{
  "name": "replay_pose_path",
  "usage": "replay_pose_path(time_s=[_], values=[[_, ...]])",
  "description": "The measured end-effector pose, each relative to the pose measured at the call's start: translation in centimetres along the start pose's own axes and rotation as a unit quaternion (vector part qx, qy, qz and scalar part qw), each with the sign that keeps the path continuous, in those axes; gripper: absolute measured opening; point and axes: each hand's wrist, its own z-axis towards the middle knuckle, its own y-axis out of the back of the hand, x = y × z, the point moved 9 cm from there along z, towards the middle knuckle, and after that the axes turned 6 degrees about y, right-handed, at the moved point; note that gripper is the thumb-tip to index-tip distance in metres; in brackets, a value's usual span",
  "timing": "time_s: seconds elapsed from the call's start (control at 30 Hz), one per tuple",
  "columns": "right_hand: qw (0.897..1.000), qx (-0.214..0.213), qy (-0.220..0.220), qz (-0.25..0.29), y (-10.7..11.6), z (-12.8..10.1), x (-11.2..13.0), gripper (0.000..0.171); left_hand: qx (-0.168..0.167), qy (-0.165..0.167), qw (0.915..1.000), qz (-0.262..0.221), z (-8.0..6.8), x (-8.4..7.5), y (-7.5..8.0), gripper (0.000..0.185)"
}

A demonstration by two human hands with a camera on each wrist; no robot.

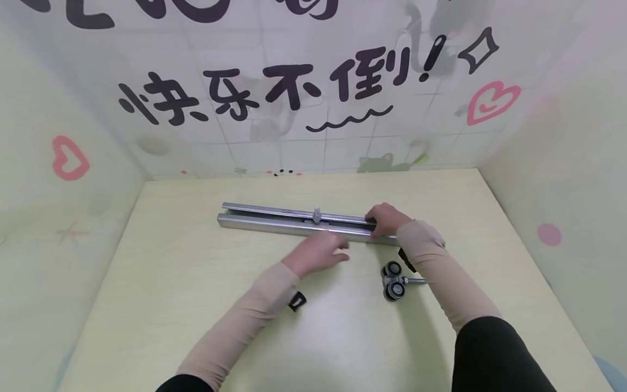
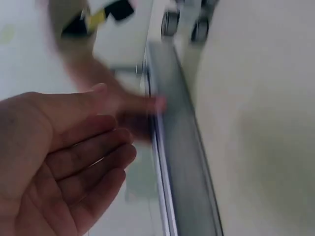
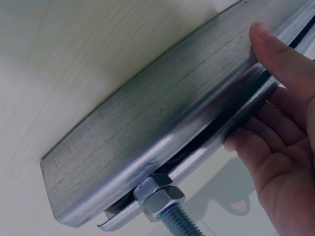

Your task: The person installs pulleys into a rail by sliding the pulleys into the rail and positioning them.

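Observation:
A silver metal channel rail [image 1: 264, 222] lies across the table with its slot facing up. From that slot stands a threaded bolt [image 3: 182, 219] with nuts [image 3: 160, 194]; part of a dark wheel shows inside the rail's end. My right hand [image 1: 389, 220] grips the rail toward its right end, thumb [image 3: 270, 44] on the near side wall and fingers on the far side. In front of the rail is my left hand [image 1: 318, 253], its fingers loosely bent and nothing in them, as the left wrist view shows of the palm [image 2: 54, 157].
A roller trolley [image 1: 393, 280] with black wheels and a bolt lies on the table [image 1: 171, 305], beside the right forearm, which hides the bolt's end. Printed walls [image 1: 294, 147] enclose the table at the back and both sides.

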Motion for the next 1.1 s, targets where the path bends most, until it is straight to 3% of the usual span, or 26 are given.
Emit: replay_pose_path(time_s=[0.13, 0.27, 0.43, 0.6, 0.7, 0.77, 0.97, 1.03, 1.1], values=[[1.0, -0.008, 0.006, -0.001, 0.0, 0.1, 0.0, 0.042, 0.01, -0.069, 0.9969, 0.037, 1.3, -5.2, -2.7, 0.023], [1.0, -0.013, 0.006, 0.002, 0.1, 0.1, 0.2, 0.046, -0.016, -0.115, 0.9889, 0.092, 2.2, -8.9, -4.5, 0.014], [1.0, -0.014, 0.004, 0.007, 0.2, 0.0, 0.4, 0.047, -0.068, -0.134, 0.9702, 0.19, 2.7, -11.6, -6.2, 0.012], [1.0, -0.003, -0.002, -0.004, 0.1, -0.1, 0.1, 0.046, -0.101, -0.139, 0.9423, 0.287, 3.2, -13.2, -7.9, 0.013], [1.0, 0.002, -0.003, -0.004, -0.1, -0.1, 0.0, 0.047, -0.11, -0.123, 0.9313, 0.325, 3.5, -13.6, -9.1, 0.014], [1.0, 0.003, -0.005, -0.003, -0.1, -0.2, 0.0, 0.048, -0.098, -0.097, 0.93, 0.341, 4.0, -13.7, -10.0, 0.014], [1.0, 0.008, -0.005, 0.002, -0.1, -0.2, 0.2, 0.047, 0.019, 0.025, 0.9298, 0.367, 5.9, -12.6, -12.5, 0.019], [1.0, 0.01, -0.008, 0.002, -0.1, -0.3, 0.4, 0.048, 0.017, 0.049, 0.9269, 0.372, 6.3, -12.6, -12.6, 0.018], [1.0, 0.012, -0.014, 0.0, 0.0, -0.4, 0.4, 0.05, -0.013, 0.058, 0.9258, 0.373, 6.6, -12.8, -12.3, 0.014]])
